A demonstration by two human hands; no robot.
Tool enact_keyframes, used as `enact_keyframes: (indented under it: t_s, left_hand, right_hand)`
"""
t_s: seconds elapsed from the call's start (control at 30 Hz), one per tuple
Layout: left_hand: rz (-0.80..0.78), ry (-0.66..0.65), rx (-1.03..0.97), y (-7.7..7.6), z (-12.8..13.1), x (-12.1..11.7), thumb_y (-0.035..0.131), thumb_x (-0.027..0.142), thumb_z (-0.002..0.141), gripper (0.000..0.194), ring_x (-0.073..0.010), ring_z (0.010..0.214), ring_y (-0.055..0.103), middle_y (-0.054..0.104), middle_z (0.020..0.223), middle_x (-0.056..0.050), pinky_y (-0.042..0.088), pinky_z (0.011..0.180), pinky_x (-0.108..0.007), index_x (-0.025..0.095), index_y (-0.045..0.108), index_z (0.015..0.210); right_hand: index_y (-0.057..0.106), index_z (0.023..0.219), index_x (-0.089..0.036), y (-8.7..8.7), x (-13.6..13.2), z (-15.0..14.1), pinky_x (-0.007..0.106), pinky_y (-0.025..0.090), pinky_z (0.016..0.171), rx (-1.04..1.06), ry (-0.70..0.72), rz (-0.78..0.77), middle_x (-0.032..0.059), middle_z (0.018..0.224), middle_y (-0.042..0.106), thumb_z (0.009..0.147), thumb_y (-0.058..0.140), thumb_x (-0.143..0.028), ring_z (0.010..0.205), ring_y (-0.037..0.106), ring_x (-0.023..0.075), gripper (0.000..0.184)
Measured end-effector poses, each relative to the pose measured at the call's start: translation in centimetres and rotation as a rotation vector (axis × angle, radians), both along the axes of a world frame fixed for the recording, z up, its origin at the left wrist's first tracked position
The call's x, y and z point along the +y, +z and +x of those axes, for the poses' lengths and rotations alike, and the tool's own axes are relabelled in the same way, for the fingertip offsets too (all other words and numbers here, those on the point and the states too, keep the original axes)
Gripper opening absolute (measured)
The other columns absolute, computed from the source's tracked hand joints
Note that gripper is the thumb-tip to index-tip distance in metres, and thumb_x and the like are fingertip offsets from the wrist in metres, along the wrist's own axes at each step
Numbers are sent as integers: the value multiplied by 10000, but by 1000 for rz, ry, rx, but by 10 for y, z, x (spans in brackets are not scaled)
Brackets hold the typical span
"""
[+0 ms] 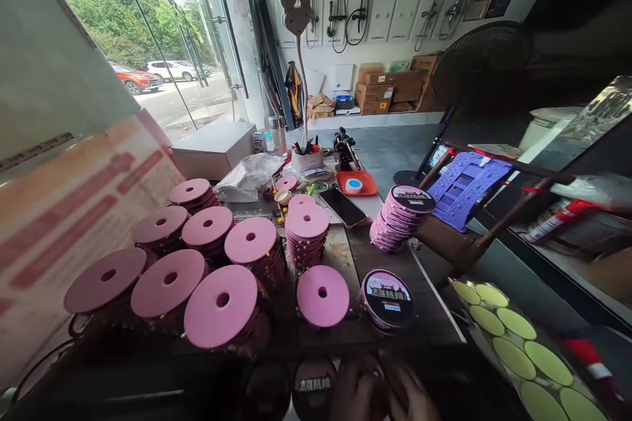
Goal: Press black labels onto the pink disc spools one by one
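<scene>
The table (pixel 429 289) fills the lower middle, dark-topped and crowded. Beyond its far right corner stands a black pedestal fan (pixel 481 66), and a white box (pixel 212 154) sits at the far left. A clear plastic bag (pixel 251 177) lies crumpled just beside that box.

Next come the stacks of pink spools (pixel 220 322), discs with a central hole, crowded together over the left half, with small pin heads dotting the visible edges. A tall labelled stack (pixel 397 223) leans at the right, topped by a black label; a low labelled stack (pixel 388 302) stands nearer, also capped with a black label bearing white characters.

At the bottom edge, the left hand (pixel 355 391) and right hand (pixel 407 395) are close together, in shadow and blurred. Their fingers are bent, but whether they grip anything I cannot tell. A round black label (pixel 315 387) lies just beside the left hand.

Smaller still, an orange tray (pixel 365 181) near the far edge holds a blue-and-white round container (pixel 353 185); a black phone (pixel 343 204) lies just in front.
</scene>
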State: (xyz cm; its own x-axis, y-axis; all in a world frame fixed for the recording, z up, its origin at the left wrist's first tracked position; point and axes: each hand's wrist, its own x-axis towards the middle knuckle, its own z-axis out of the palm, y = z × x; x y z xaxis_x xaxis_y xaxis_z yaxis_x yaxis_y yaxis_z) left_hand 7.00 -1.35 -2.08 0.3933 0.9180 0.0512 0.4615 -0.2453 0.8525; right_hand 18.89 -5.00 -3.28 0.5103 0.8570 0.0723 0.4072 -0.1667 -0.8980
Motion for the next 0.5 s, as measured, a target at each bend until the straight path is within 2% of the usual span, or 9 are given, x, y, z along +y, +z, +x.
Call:
enact_keyframes:
  t_s: [0.1, 0.23, 0.37, 0.5]
  left_hand:
    - [115, 3, 32, 6, -8, 2, 559, 2, 551, 520, -282, 1014, 555, 638, 1069, -67, 397, 897, -460, 234, 611, 1014]
    - [180, 19, 50, 11, -4, 0, 543, 10, 582, 493, -278, 972, 557, 637, 1037, -92, 419, 840, -449, 211, 587, 1030]
    - [177, 29, 40, 10, -2, -1, 525, -1, 567, 495, -273, 955, 556, 637, 1023, -106, 417, 836, -442, 178, 593, 1023]
    - [100, 62, 7, 10, -3, 0, 501, -16, 466, 598, -288, 975, 543, 634, 1043, -107, 397, 869, -455, 162, 615, 1026]
  right_hand:
    - [712, 844, -208, 4, 7, 0, 384, 517, 793, 31, -1, -29, 106, 935, 708, 752, 505, -390, 902, 648, 278, 291]
    - [713, 758, -228, 15, 13, 3, 363, 534, 725, -68, 59, -73, 86, 855, 712, 721, 489, -300, 836, 660, 268, 238]
    - [698, 723, -213, 17, 13, -2, 367, 524, 714, -205, 42, -68, 104, 836, 701, 752, 427, -275, 823, 654, 271, 280]
    - [694, 743, -208, 14, 10, -7, 385, 512, 729, -308, 55, -72, 107, 865, 701, 781, 387, -270, 852, 645, 282, 315]
